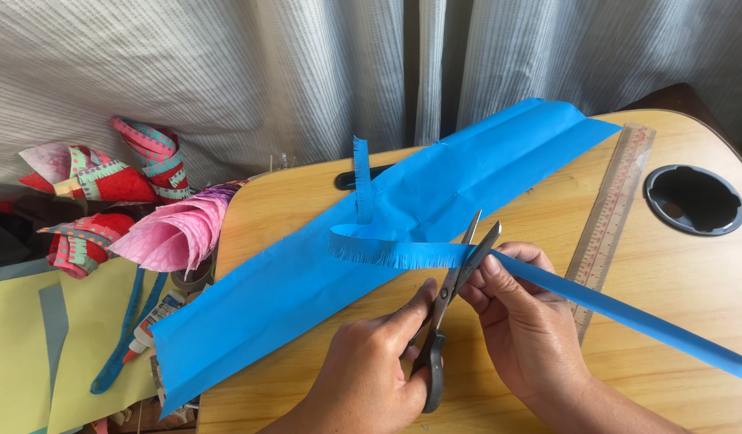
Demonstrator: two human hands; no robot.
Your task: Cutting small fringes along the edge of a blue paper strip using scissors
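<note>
Paper cones (158, 233) in pink and red lie at far left beside the wooden table (692, 297). Left hand (371, 374) grips grey scissors (451, 301), blades parted around a folded blue strip (435, 255) already fringed leftward. Right hand (524, 321) pinches that strip above the blue sheet (371, 241); a ruler (612, 217) lies rightward.

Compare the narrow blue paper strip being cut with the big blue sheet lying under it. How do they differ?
1. The strip is narrow and is held up off the table by the right hand; the sheet is wide and lies on the table.
2. The strip's cut end is fringed along one edge and curls; the sheet's edges look uncut and it only shows creases.
Both are the same bright blue paper.
</note>
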